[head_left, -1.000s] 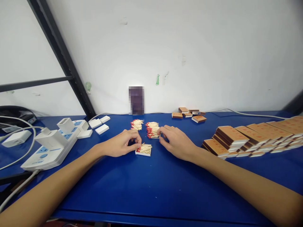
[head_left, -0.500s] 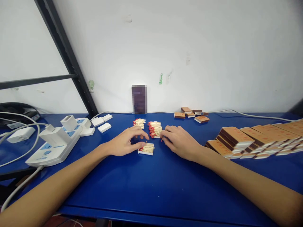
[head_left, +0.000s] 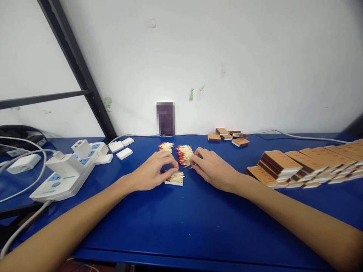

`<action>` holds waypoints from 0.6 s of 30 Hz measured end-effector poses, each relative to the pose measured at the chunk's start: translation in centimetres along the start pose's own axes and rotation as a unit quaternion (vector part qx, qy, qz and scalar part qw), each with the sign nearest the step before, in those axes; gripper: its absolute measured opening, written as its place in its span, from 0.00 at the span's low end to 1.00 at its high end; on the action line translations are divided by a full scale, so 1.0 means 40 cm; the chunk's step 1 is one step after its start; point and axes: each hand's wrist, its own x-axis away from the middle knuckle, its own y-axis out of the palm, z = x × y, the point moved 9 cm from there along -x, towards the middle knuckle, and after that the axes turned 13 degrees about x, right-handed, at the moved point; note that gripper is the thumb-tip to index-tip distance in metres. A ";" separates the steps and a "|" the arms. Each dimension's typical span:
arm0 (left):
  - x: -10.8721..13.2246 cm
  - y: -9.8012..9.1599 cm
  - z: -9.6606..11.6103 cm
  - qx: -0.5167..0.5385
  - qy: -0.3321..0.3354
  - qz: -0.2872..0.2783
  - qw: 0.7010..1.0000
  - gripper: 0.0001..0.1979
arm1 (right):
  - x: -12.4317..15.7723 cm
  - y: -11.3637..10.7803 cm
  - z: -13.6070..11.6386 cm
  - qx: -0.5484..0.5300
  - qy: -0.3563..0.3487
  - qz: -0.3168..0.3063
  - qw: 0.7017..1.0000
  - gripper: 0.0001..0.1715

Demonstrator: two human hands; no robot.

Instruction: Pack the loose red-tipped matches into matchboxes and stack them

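Just left of the right hand (head_left: 213, 170), the nearer hand: pile of red-tipped matches (head_left: 185, 155), lying sideways, heads left. By the left hand (head_left: 153, 170): matchbox tray (head_left: 174, 184). Fingers nearly closed on both; cannot tell about holding anything.

This looks like a small workshop corner: a blue workbench (head_left: 184, 223) bearing matches (head_left: 185, 154) and stacked matchboxes (head_left: 280, 161), a black metal frame (head_left: 74, 60), a power strip (head_left: 66, 189) and a scuffed wall (head_left: 255, 75).
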 end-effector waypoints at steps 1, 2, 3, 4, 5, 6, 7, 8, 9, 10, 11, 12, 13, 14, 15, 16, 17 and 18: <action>0.000 -0.006 -0.007 -0.015 -0.003 0.005 1.000 0.11 | 0.000 -0.008 -0.003 -0.011 0.001 0.008 1.000 0.09; 0.000 -0.013 -0.019 -0.035 -0.010 0.009 0.999 0.11 | 0.001 -0.017 -0.008 -0.023 0.001 0.016 1.000 0.10; 0.001 -0.021 -0.033 -0.059 -0.021 0.012 0.998 0.12 | 0.001 -0.026 -0.015 -0.037 -0.001 0.025 0.999 0.11; 0.003 -0.027 -0.048 -0.082 -0.032 0.011 0.996 0.13 | 0.002 -0.035 -0.023 -0.050 -0.004 0.032 0.998 0.11; 0.005 -0.031 -0.061 -0.101 -0.041 0.004 0.994 0.15 | 0.003 -0.042 -0.033 -0.061 -0.010 0.037 0.997 0.12; 0.007 -0.032 -0.073 -0.112 -0.048 -0.008 0.992 0.16 | 0.004 -0.047 -0.043 -0.070 -0.018 0.039 0.997 0.12; 0.009 -0.030 -0.081 -0.116 -0.054 -0.023 0.992 0.16 | 0.005 -0.049 -0.053 -0.078 -0.024 0.038 0.996 0.12; 0.012 -0.026 -0.087 -0.113 -0.057 -0.040 0.991 0.17 | 0.006 -0.048 -0.062 -0.083 -0.029 0.034 0.996 0.12; 0.014 -0.021 -0.088 -0.106 -0.058 -0.058 0.991 0.17 | 0.006 -0.045 -0.068 -0.086 -0.030 0.029 0.995 0.12; 0.016 -0.014 -0.088 -0.098 -0.059 -0.075 0.991 0.17 | 0.006 -0.041 -0.071 -0.087 -0.029 0.021 0.996 0.13; 0.017 -0.008 -0.084 -0.088 -0.058 -0.088 0.990 0.17 | 0.005 -0.035 -0.073 -0.088 -0.026 0.012 0.996 0.13; 0.017 -0.003 -0.079 -0.079 -0.055 -0.097 0.991 0.17 | 0.004 -0.030 -0.075 -0.088 -0.023 0.004 0.996 0.14; 0.017 0.001 -0.072 -0.070 -0.050 -0.104 0.991 0.17 | 0.002 -0.026 -0.075 -0.089 -0.020 -0.003 0.996 0.14; 0.017 0.005 -0.065 -0.060 -0.044 -0.110 0.991 0.16 | 0.000 -0.022 -0.076 -0.091 -0.018 -0.007 0.996 0.14; 0.017 0.008 -0.059 -0.051 -0.039 -0.112 0.992 0.16 | -0.002 -0.020 -0.076 -0.094 -0.016 -0.010 0.995 0.13; 0.017 0.011 -0.055 -0.044 -0.035 -0.113 0.992 0.16 | -0.003 -0.019 -0.077 -0.098 -0.013 -0.012 0.995 0.13; 0.017 0.013 -0.053 -0.037 -0.033 -0.114 0.992 0.16 | -0.005 -0.018 -0.078 -0.102 -0.012 -0.011 0.995 0.13; 0.018 0.016 -0.051 -0.031 -0.031 -0.115 0.992 0.15 | -0.006 -0.018 -0.080 -0.106 -0.012 -0.010 0.994 0.12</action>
